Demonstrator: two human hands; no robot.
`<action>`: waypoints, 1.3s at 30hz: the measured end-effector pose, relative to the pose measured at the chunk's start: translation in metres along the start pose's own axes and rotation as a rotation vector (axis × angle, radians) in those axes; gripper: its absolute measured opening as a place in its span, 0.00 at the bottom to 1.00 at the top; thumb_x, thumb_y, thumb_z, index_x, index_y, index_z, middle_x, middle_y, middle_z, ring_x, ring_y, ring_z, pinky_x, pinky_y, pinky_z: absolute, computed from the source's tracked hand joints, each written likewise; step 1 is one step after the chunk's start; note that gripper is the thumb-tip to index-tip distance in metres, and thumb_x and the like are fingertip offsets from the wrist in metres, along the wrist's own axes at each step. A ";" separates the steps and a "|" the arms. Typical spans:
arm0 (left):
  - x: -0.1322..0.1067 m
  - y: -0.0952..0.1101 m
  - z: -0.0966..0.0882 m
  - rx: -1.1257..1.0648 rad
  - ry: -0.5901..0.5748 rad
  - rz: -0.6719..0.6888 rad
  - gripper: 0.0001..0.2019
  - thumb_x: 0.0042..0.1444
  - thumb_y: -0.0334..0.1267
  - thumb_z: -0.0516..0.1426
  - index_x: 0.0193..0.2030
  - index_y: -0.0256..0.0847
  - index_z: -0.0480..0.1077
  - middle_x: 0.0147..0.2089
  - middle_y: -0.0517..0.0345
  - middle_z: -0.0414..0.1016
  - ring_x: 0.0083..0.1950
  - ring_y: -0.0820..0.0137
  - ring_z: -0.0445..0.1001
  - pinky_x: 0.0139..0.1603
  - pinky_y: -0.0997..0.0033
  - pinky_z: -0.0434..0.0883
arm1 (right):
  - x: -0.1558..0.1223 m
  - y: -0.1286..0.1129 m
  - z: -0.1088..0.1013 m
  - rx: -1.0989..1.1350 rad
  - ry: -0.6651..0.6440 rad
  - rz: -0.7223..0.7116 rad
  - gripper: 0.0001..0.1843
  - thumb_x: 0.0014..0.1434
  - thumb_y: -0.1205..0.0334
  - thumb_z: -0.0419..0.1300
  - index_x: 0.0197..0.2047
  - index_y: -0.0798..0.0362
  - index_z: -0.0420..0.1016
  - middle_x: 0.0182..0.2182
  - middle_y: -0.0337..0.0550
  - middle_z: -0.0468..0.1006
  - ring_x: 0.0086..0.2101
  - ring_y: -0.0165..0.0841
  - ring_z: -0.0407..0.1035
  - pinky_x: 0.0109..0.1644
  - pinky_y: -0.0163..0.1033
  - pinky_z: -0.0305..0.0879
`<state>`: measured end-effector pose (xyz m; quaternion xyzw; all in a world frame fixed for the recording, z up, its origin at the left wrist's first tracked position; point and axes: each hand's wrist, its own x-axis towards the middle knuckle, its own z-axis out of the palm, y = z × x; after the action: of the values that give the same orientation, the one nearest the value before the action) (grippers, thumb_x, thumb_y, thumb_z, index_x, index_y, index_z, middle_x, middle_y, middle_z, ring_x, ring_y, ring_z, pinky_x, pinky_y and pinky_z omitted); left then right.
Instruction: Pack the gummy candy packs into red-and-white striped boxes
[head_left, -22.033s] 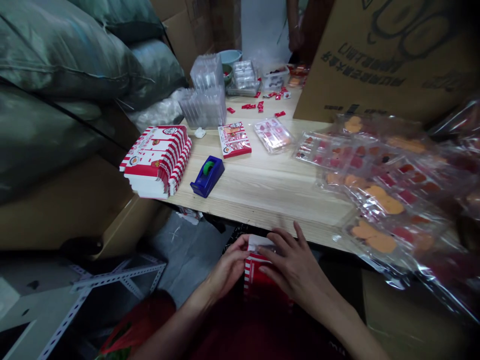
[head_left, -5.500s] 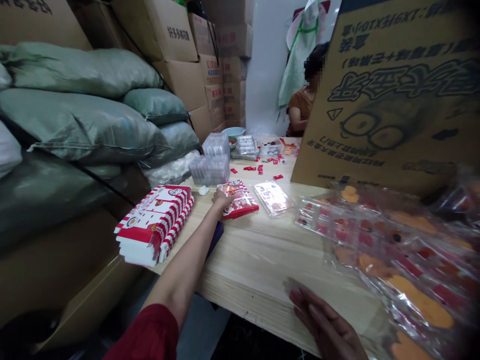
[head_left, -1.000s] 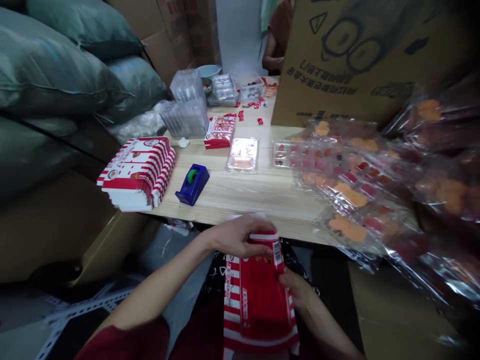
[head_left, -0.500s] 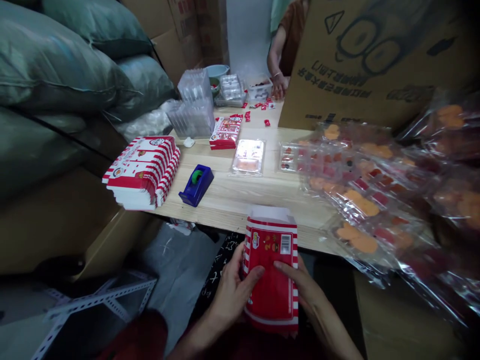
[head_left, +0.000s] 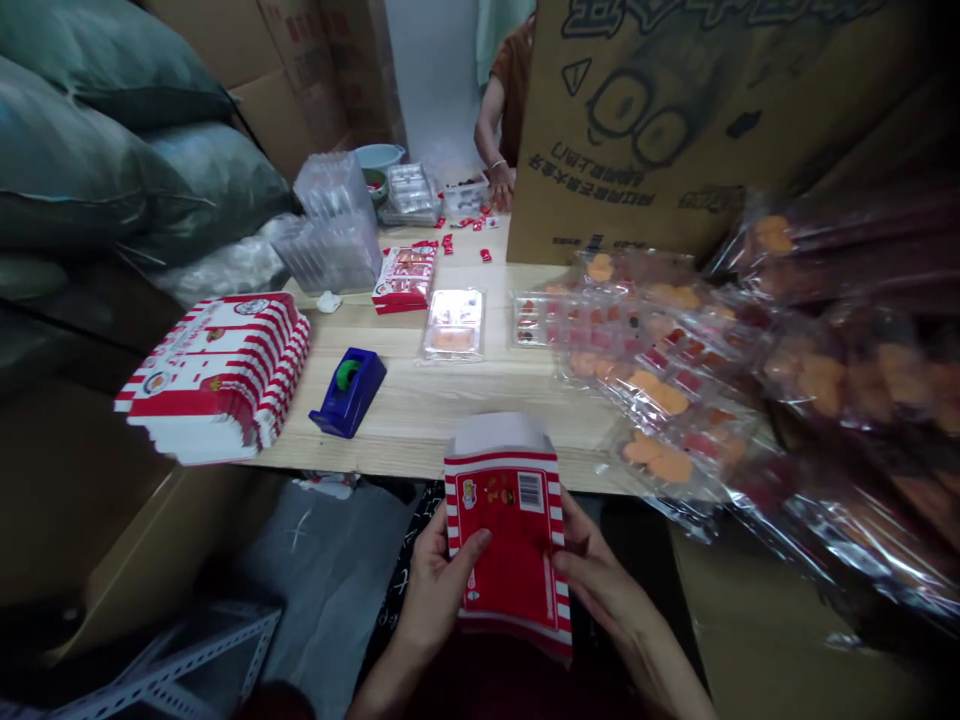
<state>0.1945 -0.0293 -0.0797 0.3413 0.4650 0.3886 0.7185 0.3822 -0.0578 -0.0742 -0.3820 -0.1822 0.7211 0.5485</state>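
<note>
I am holding the carton [head_left: 514, 580] right between my two hands, so neither is lying nearer: my left hand [head_left: 439, 585] is gripping one long edge and my right hand [head_left: 600, 570] is gripping the other. My left thumb [head_left: 478, 543] is pressing well in on the red face, while my right thumb [head_left: 564, 563] is sitting closer to its own edge. My other fingers are going round behind, mostly out of sight, so I cannot tell how they are spreading there.

The long axis is running away from me, toward the table [head_left: 405, 400], with only a slight slant. The flap [head_left: 499, 432], plain white, is standing out at the far end, ahead of all my fingertips, and is overlapping the table's near edge in my view; whether it is touching the wood I cannot tell. The barcode [head_left: 530, 492] is showing near that same end, on the right.

Beyond the flap and a little to the left, the clear pack [head_left: 454, 325] is lying flat, well apart from my hands. The tape dispenser [head_left: 360, 400] is resting left of the carton, also apart, and the bags [head_left: 660, 390] are spreading along the right.
</note>
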 end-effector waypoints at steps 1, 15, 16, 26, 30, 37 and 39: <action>0.001 -0.001 -0.003 0.007 -0.028 -0.006 0.22 0.59 0.44 0.67 0.58 0.39 0.74 0.52 0.46 0.83 0.52 0.57 0.82 0.56 0.58 0.76 | 0.000 -0.001 -0.001 -0.007 -0.029 0.006 0.42 0.42 0.52 0.81 0.61 0.38 0.76 0.55 0.46 0.83 0.54 0.47 0.78 0.60 0.52 0.72; 0.038 -0.018 -0.019 0.091 0.044 0.221 0.23 0.61 0.44 0.65 0.61 0.40 0.73 0.56 0.47 0.82 0.55 0.59 0.81 0.60 0.61 0.74 | 0.027 0.052 -0.027 -0.229 0.179 -0.124 0.28 0.47 0.56 0.79 0.50 0.46 0.78 0.42 0.42 0.88 0.39 0.40 0.83 0.48 0.46 0.79; 0.040 -0.023 -0.019 0.066 0.094 0.224 0.24 0.60 0.45 0.66 0.61 0.40 0.73 0.54 0.47 0.83 0.53 0.59 0.81 0.59 0.62 0.75 | 0.026 0.052 -0.027 -0.226 0.163 -0.119 0.30 0.47 0.56 0.79 0.53 0.45 0.78 0.43 0.42 0.88 0.39 0.41 0.83 0.48 0.47 0.79; 0.016 0.007 -0.014 0.103 0.116 0.295 0.36 0.63 0.43 0.64 0.75 0.51 0.55 0.50 0.52 0.84 0.46 0.63 0.83 0.50 0.64 0.78 | 0.006 -0.015 -0.007 -0.389 0.000 -0.316 0.31 0.67 0.57 0.65 0.70 0.30 0.64 0.63 0.40 0.76 0.59 0.38 0.73 0.68 0.53 0.65; 0.019 0.020 -0.022 0.241 -0.028 0.355 0.24 0.65 0.41 0.62 0.66 0.49 0.65 0.49 0.54 0.83 0.47 0.66 0.81 0.52 0.67 0.76 | 0.015 -0.024 -0.016 -0.455 -0.079 -0.270 0.28 0.68 0.58 0.63 0.68 0.33 0.65 0.61 0.42 0.78 0.57 0.37 0.74 0.66 0.49 0.68; 0.022 0.006 -0.048 0.168 -0.161 0.119 0.16 0.67 0.45 0.59 0.59 0.47 0.64 0.48 0.55 0.81 0.44 0.66 0.80 0.46 0.69 0.74 | 0.025 -0.020 -0.023 -0.553 -0.198 -0.137 0.12 0.66 0.55 0.65 0.53 0.40 0.76 0.52 0.41 0.81 0.52 0.36 0.75 0.56 0.41 0.71; 0.024 0.005 -0.052 0.175 -0.195 0.107 0.15 0.68 0.45 0.58 0.58 0.47 0.64 0.49 0.55 0.81 0.46 0.66 0.79 0.48 0.68 0.73 | 0.031 -0.018 -0.022 -0.555 -0.120 -0.187 0.08 0.65 0.53 0.67 0.46 0.44 0.79 0.45 0.40 0.83 0.46 0.35 0.77 0.51 0.39 0.72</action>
<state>0.1508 0.0004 -0.1025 0.4633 0.4062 0.3493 0.7059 0.4066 -0.0261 -0.0869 -0.4557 -0.4389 0.6115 0.4752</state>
